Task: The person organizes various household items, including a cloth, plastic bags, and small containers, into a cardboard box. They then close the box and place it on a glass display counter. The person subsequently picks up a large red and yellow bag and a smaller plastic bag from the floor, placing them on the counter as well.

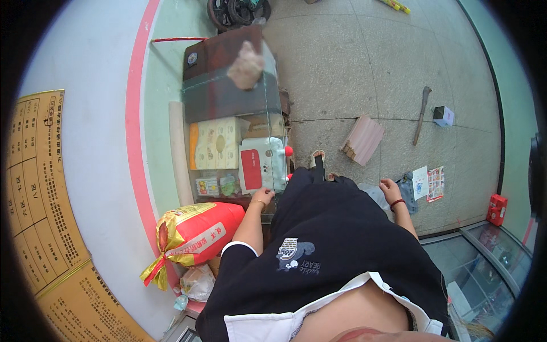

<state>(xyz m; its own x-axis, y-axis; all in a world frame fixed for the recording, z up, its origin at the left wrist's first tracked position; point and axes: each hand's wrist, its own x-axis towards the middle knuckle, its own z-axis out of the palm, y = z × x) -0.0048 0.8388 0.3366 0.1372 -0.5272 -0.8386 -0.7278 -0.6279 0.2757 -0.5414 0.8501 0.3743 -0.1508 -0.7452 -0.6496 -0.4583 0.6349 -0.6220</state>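
Note:
My left hand (261,196), with a thin bracelet at its wrist, is at the near right edge of a glass-topped table (228,100). Its fingertips are by the glass edge, beside a pale box with a red panel (261,164); whether they grip anything is unclear. A yellow tissue pack (217,143) lies beyond that box. On the far end of the table is a blurred beige shape (246,67) that I cannot identify. My right hand (389,191) hangs loosely curled above the floor with nothing visible in it. Nearest to it is blue denim cloth (408,192).
A red and gold sack (198,233) leans by the left wall. On the floor are a pinkish block-shaped bundle (363,139), a wooden-handled tool (422,115), a small box (443,116) and printed sheets (435,184). A glass display case (474,256) stands at lower right, wheels (239,13) at the top.

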